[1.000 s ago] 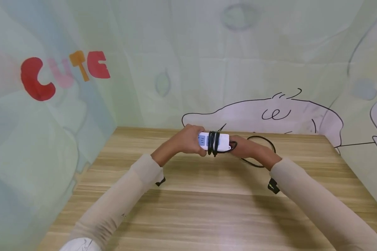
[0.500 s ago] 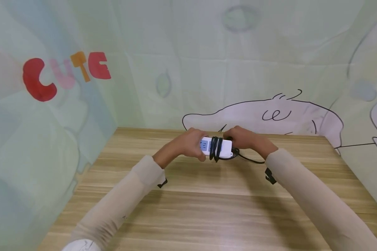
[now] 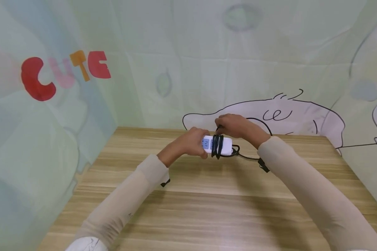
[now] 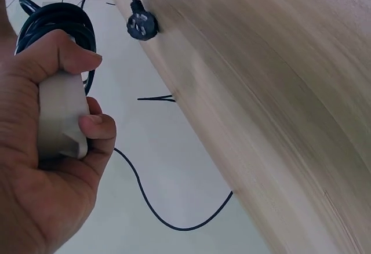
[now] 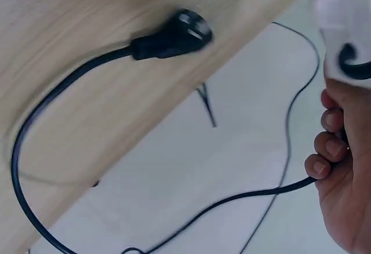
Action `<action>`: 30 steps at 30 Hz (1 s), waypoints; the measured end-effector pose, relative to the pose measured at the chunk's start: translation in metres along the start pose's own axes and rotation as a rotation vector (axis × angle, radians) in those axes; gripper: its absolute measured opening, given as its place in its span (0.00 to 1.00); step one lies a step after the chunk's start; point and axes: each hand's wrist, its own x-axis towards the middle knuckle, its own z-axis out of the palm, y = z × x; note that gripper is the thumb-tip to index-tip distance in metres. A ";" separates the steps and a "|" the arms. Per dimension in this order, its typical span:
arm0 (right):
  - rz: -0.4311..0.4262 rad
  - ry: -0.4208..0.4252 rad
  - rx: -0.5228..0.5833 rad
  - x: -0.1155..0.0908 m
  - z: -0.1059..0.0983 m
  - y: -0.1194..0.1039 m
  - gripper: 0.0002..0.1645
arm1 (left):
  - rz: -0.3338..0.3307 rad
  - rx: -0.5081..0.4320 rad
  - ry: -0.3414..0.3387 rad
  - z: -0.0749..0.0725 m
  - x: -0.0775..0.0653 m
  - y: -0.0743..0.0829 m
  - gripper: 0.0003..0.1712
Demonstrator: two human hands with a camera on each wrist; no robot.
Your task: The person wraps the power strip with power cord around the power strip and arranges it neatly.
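My left hand (image 3: 194, 142) grips the left end of a white power strip (image 3: 227, 146) with blue socket panels, held above the table. Black cord (image 3: 218, 147) is wound in several turns round the strip's middle. The left wrist view shows thumb and fingers curled round the strip's end (image 4: 61, 115). Just above and behind the windings, my right hand (image 3: 234, 125) holds the free cord; in the right wrist view its fingers curl round that cord (image 5: 249, 194). At the cord's loose end is a black plug (image 5: 182, 33), also seen in the left wrist view (image 4: 142, 26).
Beneath both hands lies a wood-grain table (image 3: 207, 212). A printed cloth backdrop (image 3: 144, 83) rises behind its far edge and along both sides. A loop of cord (image 3: 262, 123) arches beside the right wrist.
My right hand has risen from behind the strip's right end and moved left above the windings, drawing the cord along. The left hand keeps its grip, with the strip shifted only slightly.
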 end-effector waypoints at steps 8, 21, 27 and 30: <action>0.009 -0.006 -0.078 0.004 -0.012 -0.024 0.12 | 0.003 -0.017 0.015 0.003 0.007 -0.004 0.29; 0.098 -0.085 -0.158 0.001 -0.018 -0.074 0.14 | -0.018 0.047 0.095 0.007 0.014 -0.013 0.27; 0.080 -0.006 -0.084 -0.007 -0.010 -0.083 0.12 | -0.044 0.052 0.182 0.004 0.013 -0.018 0.20; 0.048 0.049 -0.024 -0.009 -0.006 -0.083 0.11 | -0.078 0.045 0.217 0.004 0.013 -0.019 0.21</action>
